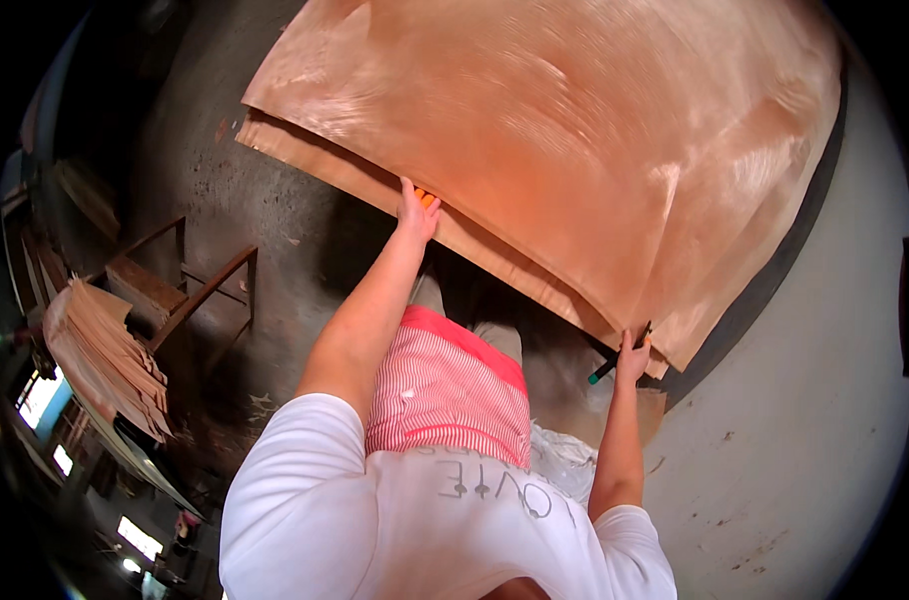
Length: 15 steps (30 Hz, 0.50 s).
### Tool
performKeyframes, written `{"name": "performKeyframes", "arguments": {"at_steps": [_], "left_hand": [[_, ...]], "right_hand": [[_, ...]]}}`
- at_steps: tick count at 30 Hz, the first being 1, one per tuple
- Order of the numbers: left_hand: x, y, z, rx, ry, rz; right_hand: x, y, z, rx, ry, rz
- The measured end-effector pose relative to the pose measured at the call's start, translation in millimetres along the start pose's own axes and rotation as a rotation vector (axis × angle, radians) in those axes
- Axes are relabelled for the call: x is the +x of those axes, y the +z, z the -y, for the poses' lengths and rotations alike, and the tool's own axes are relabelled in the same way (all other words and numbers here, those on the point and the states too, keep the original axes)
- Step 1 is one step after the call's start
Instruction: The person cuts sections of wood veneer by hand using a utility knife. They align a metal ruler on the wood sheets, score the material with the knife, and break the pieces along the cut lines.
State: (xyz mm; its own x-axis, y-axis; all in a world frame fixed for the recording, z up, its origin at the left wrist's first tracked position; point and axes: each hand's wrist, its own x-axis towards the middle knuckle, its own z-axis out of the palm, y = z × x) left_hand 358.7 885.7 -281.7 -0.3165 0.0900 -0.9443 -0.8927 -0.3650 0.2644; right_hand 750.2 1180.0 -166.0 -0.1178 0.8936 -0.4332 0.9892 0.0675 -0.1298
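Observation:
A broad, thin sheet of reddish-tan wood veneer (535,130) spreads out before me, its near edge lifted a little off the layer beneath. That lower veneer layer (305,158) shows as a strip along the near side. At the middle of this edge my left hand (416,214) is closed on the upper sheet; orange coverings show on its fingers. Near the right corner, my right hand (631,362) is closed round a slim black tool (605,369) with a green end, its fingers against the sheet's edge. The tool's exact kind cannot be made out.
On the left stand a rusty metal frame (205,300) and a fanned pile of veneer pieces (105,350). A pale wall (805,420) rises close on the right. Crumpled clear plastic (565,458) lies beside my striped red apron (455,395).

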Motion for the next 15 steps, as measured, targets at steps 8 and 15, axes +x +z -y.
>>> {"name": "performKeyframes", "arguments": {"at_steps": [8, 15], "left_hand": [[5, 25, -5, -0.086, -0.061, -0.125], [14, 30, 0, -0.014, 0.02, -0.151]], "right_hand": [[-3, 21, -6, 0.004, -0.074, -0.165], [-6, 41, -32, 0.339, 0.089, -0.239]]}}
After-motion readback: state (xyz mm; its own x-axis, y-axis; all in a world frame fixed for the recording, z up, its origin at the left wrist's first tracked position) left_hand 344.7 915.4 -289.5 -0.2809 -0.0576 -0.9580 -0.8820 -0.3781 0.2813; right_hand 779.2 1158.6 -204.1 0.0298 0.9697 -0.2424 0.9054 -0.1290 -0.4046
